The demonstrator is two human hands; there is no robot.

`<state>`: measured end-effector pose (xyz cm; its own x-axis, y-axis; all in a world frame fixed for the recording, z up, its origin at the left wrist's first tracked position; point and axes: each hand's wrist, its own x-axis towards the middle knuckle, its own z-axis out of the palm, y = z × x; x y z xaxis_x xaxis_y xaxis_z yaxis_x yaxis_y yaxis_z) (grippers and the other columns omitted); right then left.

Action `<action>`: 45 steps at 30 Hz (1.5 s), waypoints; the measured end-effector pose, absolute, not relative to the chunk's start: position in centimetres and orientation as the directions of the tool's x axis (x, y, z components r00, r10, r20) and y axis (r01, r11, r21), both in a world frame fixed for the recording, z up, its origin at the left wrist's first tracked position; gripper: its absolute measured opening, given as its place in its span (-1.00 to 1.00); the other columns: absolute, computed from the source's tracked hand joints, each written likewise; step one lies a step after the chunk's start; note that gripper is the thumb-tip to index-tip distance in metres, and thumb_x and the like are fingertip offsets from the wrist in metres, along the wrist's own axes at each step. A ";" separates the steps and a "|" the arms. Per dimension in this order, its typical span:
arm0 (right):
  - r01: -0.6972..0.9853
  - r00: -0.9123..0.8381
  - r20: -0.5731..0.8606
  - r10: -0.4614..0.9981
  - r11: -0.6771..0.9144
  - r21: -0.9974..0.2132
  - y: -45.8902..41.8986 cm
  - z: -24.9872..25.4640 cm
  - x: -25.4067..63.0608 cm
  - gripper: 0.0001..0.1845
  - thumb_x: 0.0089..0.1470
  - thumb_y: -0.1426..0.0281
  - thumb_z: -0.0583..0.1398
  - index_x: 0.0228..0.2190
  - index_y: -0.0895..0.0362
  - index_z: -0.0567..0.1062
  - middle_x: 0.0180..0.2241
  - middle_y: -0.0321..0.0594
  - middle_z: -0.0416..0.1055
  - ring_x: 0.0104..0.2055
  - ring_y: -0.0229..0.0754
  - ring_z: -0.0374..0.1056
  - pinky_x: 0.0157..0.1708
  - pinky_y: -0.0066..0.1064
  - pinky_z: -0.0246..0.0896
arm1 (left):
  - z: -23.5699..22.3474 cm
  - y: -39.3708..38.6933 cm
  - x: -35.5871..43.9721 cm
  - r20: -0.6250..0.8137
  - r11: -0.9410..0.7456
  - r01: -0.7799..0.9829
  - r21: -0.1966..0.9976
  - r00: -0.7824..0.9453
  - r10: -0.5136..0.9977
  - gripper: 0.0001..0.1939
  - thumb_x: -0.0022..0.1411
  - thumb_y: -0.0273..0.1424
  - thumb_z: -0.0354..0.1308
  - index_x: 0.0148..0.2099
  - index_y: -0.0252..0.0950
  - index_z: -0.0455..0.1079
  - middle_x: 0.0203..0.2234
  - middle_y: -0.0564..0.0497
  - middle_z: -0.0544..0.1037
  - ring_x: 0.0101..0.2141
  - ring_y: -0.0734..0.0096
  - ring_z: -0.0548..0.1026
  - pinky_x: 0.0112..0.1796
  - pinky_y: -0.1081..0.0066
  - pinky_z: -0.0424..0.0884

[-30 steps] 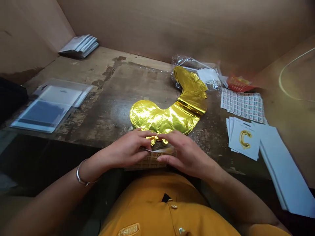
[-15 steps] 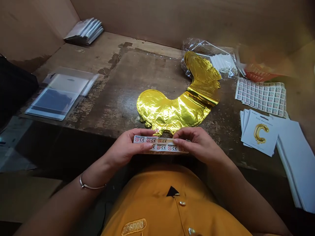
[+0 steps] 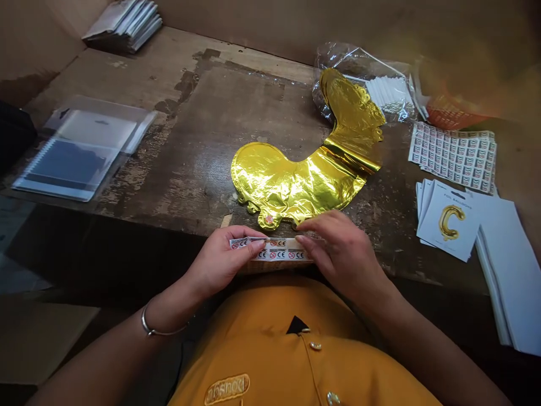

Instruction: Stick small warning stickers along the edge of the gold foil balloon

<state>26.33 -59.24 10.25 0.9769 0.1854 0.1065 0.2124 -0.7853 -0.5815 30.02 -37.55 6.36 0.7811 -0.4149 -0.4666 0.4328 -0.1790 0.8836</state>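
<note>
A folded sheet of small CE warning stickers (image 3: pixel 281 255) lies across my hands at the table's front edge. My left hand (image 3: pixel 220 255) grips its left end, thumb on top. At the right end is my right hand (image 3: pixel 344 248), its thumb on the sheet by a bare patch and its index finger lifted apart, close to the balloon's edge. The other right fingers are partly hidden. Just beyond lies a flat gold foil balloon (image 3: pixel 291 183), with more gold foil stacked behind its folded part. A small reddish mark shows on its front tab.
Clear plastic sleeves (image 3: pixel 80 152) lie left, and a stack of packets (image 3: pixel 127 25) sits back left. On the right are sticker sheets (image 3: pixel 454 155), "C" balloon cards (image 3: pixel 450 220) and white card (image 3: pixel 509 265). A clear bag (image 3: pixel 393 98) and a red basket (image 3: pixel 452 113) stand behind.
My right index finger has lifted away from the sheet toward the balloon. My left thumb has shifted slightly along the stickers. The view has tilted downward a little.
</note>
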 end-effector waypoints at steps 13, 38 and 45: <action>0.439 0.887 0.354 0.295 -0.774 -0.456 -57.4 9.4 26.2 -0.97 0.08 0.48 0.25 -0.39 0.16 0.53 -0.41 -0.19 0.47 -0.30 -0.17 0.26 -0.25 -0.31 0.27 | 6.5 -38.0 29.4 -0.411 -0.185 0.367 0.912 0.804 -0.431 -0.78 0.11 -0.23 0.26 -0.26 -0.26 0.55 -0.34 0.01 0.63 -0.30 0.30 0.55 -0.23 0.33 0.47; -0.117 0.991 -0.131 -0.007 -0.501 -0.858 -57.5 7.1 33.5 -0.84 0.00 0.34 0.24 -0.52 0.17 0.51 -0.54 -0.26 0.46 -0.50 -0.29 0.31 -0.49 -0.45 0.20 | 4.6 -36.5 31.7 0.237 -0.390 -0.680 0.620 0.637 -0.734 -0.85 0.30 -0.48 0.05 -0.20 -0.21 0.45 0.10 -0.04 0.46 0.15 0.23 0.36 0.21 -0.04 0.08; -0.124 0.987 -0.162 0.014 -0.581 -0.804 -57.6 7.1 33.5 -0.82 0.01 0.34 0.22 -0.52 0.19 0.53 -0.55 -0.25 0.46 -0.51 -0.30 0.30 -0.50 -0.46 0.17 | 4.0 -36.3 31.5 0.243 -0.391 -0.678 0.622 0.642 -0.727 -0.86 0.29 -0.50 0.05 -0.19 -0.22 0.42 0.12 -0.04 0.44 0.17 0.29 0.34 0.23 0.02 0.07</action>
<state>33.54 -57.59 7.08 0.9867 0.0140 -0.1617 -0.1236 -0.5812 -0.8043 31.45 -36.30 4.04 0.6419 -0.7274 0.2427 -0.6781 -0.3908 0.6224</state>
